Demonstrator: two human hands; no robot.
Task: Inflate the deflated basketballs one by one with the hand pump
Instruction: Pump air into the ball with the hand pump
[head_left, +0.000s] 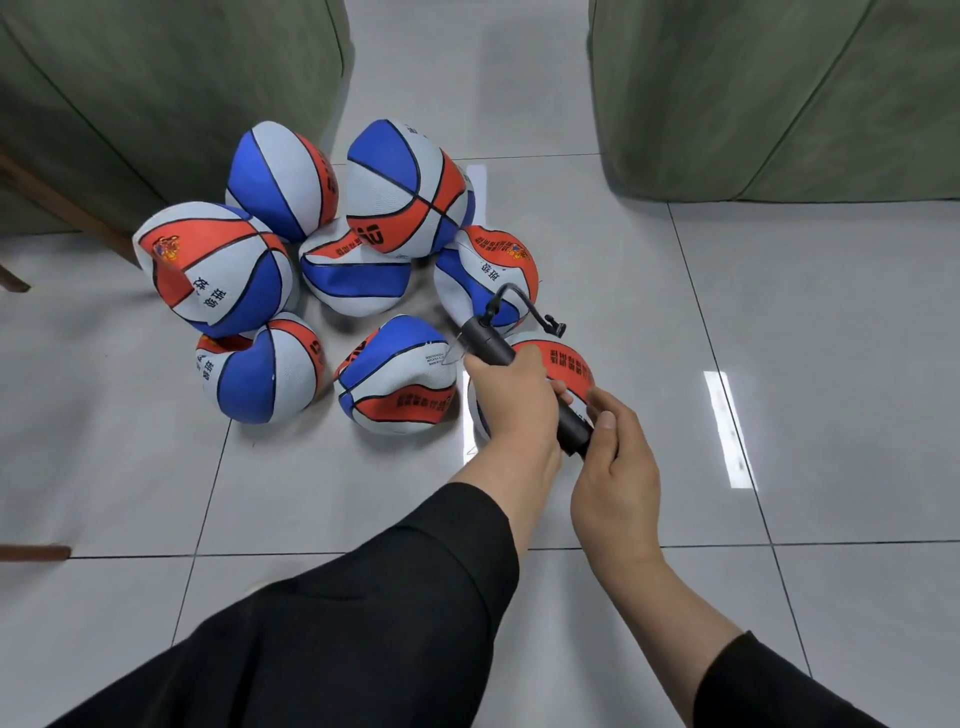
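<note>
Several red, white and blue basketballs lie in a heap on the tiled floor, most dented and soft, such as the caved-in ball (397, 376) at the front. A black hand pump (491, 345) is held slantwise above them. My left hand (511, 402) grips the pump's barrel. My right hand (615, 447) grips the handle end (576, 434) nearest me. A thin black hose (519, 299) loops from the pump's far end to a small nozzle (555, 328) hanging free in the air. Under my hands lies a ball with a red panel (569, 366), partly hidden.
Green upholstered furniture stands at the back left (166, 98) and back right (779, 93), with a gap of grey tile floor (779, 338) between them. A brown wooden leg (67, 208) slants beside the left piece. Open floor lies to the right of the balls.
</note>
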